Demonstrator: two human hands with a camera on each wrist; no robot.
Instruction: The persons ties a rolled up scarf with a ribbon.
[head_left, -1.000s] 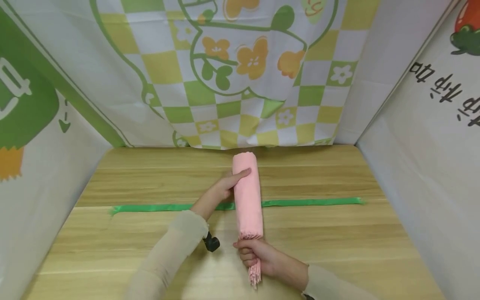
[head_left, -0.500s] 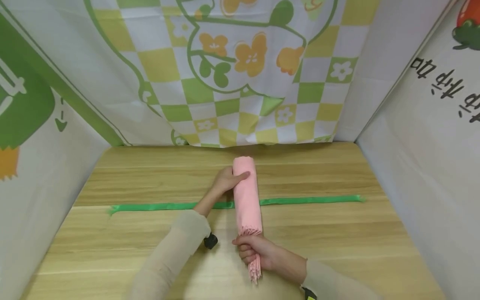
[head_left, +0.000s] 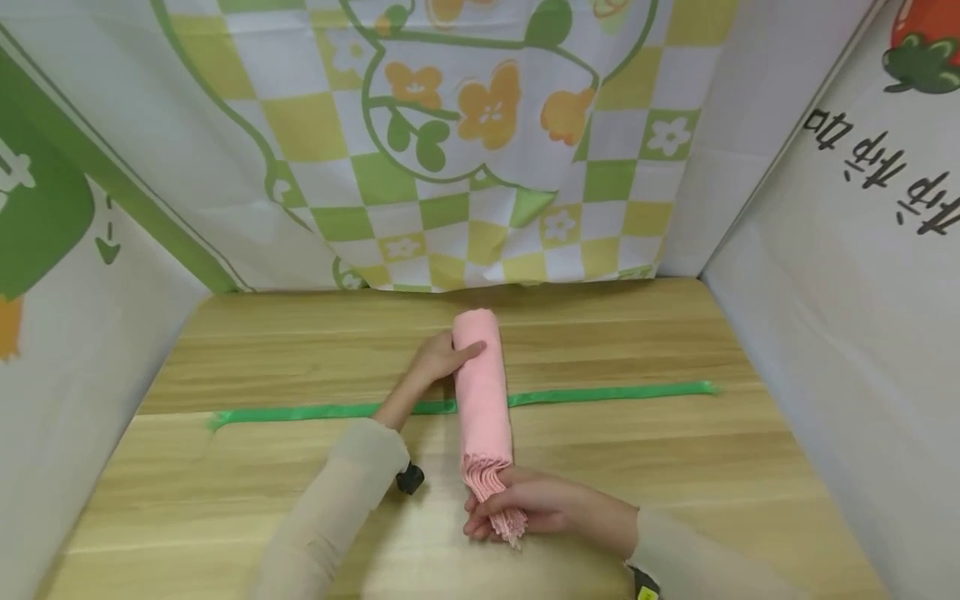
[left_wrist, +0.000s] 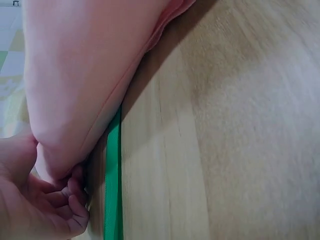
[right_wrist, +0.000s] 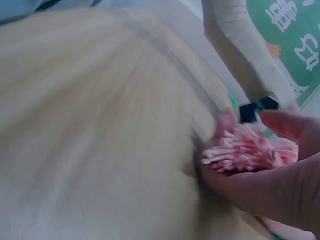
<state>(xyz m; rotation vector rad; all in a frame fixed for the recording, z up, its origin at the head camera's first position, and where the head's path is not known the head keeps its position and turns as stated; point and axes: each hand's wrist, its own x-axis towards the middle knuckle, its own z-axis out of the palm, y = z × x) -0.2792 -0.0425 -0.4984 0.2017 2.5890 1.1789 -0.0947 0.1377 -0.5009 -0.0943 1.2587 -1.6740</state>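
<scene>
Nearest the front edge of the desk (head_left: pixel 645 454), the right hand (head_left: pixel 536 497) had the fringe (head_left: pixel 486 482) lying through its curled fingers, so that grip was clamped on the strands, though pretty loosely. My guess is it kept the strings bunched rather than splayed all over.

Next up was the pink scarf (head_left: pixel 483 408), rolled into a tube and pointing lengthwise from the front edge toward the back, around the desk's middle. It crossed over the green ribbon (head_left: pixel 615 393), which ran left to right; couldn't tell if the roll sat flat or was slightly lifted.

Further up, the left hand (head_left: pixel 435 357) was clamped on the roll from its left side, thumb on top, fingers tucked under, probably so it wouldn't unroll. The roll's far end sat near the back edge, just before the checkered cloth (head_left: pixel 457 187) hanging there.
</scene>
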